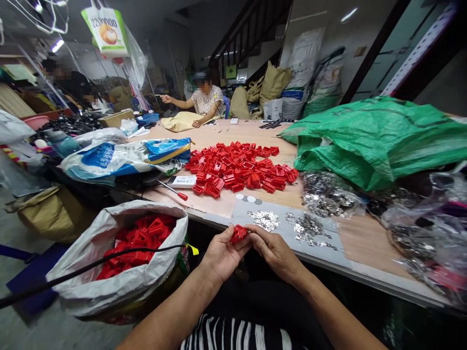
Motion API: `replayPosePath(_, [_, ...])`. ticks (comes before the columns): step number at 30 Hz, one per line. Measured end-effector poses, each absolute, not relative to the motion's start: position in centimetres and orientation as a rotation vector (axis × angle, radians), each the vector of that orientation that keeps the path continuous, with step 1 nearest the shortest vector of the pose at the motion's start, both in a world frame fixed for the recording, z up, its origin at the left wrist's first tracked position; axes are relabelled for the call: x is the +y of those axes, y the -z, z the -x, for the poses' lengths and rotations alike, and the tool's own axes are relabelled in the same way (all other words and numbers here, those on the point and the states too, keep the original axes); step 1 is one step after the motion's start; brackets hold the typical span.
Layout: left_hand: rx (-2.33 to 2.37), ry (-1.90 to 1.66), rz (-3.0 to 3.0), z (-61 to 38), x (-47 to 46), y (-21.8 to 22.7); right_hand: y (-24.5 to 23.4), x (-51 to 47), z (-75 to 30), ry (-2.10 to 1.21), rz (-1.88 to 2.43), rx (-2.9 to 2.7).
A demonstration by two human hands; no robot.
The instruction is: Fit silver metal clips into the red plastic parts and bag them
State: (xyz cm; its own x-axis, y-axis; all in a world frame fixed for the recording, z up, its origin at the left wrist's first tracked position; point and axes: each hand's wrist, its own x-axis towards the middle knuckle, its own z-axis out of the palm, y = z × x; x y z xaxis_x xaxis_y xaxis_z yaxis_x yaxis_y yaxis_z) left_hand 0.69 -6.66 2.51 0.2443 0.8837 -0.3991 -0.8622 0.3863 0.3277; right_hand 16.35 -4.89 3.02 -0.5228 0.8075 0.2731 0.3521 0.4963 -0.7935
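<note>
Just past the table's front edge, my left hand [221, 253] is closed on a small red plastic part [239, 234], held between thumb and fingers. My right hand [272, 248] meets it from the other side, its thumb and fingers pinched together at the part's right end; whatever sits in that pinch is too small to make out. A heap of similar red parts [241, 167] covers the middle of the table. Right in front of my hands, small shiny metal pieces [265, 219] lie on a grey sheet [241, 210], with a second cluster of metal pieces [310, 228] to their right.
An open white sack [69, 287] of red parts stands at my left. A screwdriver [178, 194] lies near the table edge. A green woven sack [365, 141] and plastic bags of metal pieces [328, 194] take up the right side. One person [207, 99] sits across the table.
</note>
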Motion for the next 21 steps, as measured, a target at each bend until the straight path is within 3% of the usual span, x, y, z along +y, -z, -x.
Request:
replayPosePath(12, [0.563, -1.236, -0.043, -0.2, -7.2, -2.6, -2.9, -5.0, -15.4, -0.83, 0.995, -2.153])
replayPosePath(21, [0.545, -1.251, -0.038, 0.0, -7.2, -1.1, -2.8, -4.3, -15.0, -1.101, 0.928, -1.997])
